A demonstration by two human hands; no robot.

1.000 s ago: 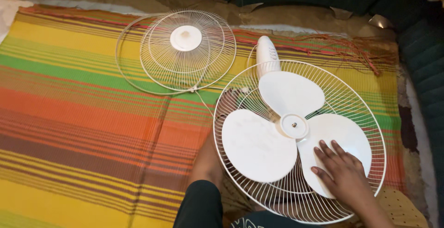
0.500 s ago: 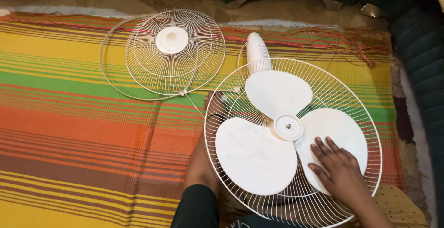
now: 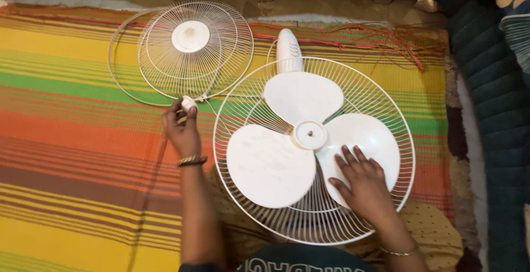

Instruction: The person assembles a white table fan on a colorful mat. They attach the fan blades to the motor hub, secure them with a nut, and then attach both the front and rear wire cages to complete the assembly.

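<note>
While the right hand (image 3: pixel 361 181) rests, fingers spread, on one of three white fan blades (image 3: pixel 270 164) inside the rear grille (image 3: pixel 395 117), left-hand (image 3: pixel 182 131) fingers pinch a small white cap (image 3: pixel 188 103) near the one detached front grille (image 3: pixel 190 51).

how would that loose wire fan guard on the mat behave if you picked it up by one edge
The loose front guard is thin white wire with open gaps, so it is probably light for its size. Lifted by its rim it would likely flex and wobble a little. Lying flat on the striped mat, it seems unlikely to roll.
</note>
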